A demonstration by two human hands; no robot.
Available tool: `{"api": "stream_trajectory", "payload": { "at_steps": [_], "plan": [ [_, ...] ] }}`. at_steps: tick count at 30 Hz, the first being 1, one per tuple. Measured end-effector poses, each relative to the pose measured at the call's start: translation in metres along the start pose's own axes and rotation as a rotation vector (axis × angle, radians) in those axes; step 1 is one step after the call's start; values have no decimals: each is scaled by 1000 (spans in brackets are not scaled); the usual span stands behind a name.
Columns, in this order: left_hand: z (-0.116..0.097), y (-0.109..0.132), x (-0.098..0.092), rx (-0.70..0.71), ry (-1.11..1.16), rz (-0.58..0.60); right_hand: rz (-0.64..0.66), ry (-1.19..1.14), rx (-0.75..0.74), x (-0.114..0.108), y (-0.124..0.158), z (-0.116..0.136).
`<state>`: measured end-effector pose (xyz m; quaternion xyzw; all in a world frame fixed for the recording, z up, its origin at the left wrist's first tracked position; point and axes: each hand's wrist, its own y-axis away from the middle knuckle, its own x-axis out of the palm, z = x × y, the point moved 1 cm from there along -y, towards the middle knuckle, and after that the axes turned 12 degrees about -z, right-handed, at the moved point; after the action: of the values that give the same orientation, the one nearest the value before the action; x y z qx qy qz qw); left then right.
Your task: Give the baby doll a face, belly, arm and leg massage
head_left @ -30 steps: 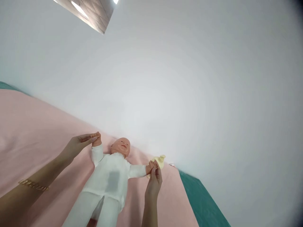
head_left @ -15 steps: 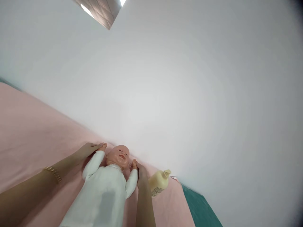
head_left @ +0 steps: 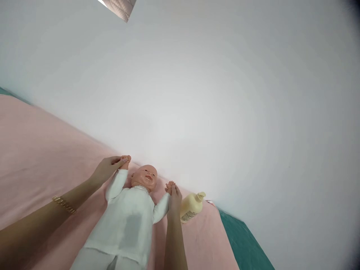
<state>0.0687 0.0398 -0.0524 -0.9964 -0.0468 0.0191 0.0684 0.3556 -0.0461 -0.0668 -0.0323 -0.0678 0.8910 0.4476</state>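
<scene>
- Head view: a doll (head_left: 126, 221) in a white suit lies face up on a pink blanket (head_left: 42, 150), head towards the far wall (head_left: 225, 93), legs cut off by the near edge.
- Left hand (head_left: 108, 168): grip closed, fingers pinching the doll's small hand, which is raised beside the head on the left. A bracelet (head_left: 64, 205) sits on this wrist.
- Right hand (head_left: 174, 197): grip closed around the doll's other small hand, arm bent upward on the right of the head.
- A cream pump bottle (head_left: 191, 206) lies tilted on the blanket just right of the right hand; contact between them cannot be told.
- A teal cover (head_left: 242, 243) shows past the blanket's right edge.
</scene>
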Motion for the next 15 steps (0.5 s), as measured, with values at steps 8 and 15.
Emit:
{"api": "stream_trajectory", "payload": {
  "at_steps": [8,15],
  "plan": [
    [-38,65,-36,45,-119,-184,-111,183,-184,-65,84,50],
    [-7,144,-79,33,-320,-373,-253,443,-129,-117,169,36]
  ]
}}
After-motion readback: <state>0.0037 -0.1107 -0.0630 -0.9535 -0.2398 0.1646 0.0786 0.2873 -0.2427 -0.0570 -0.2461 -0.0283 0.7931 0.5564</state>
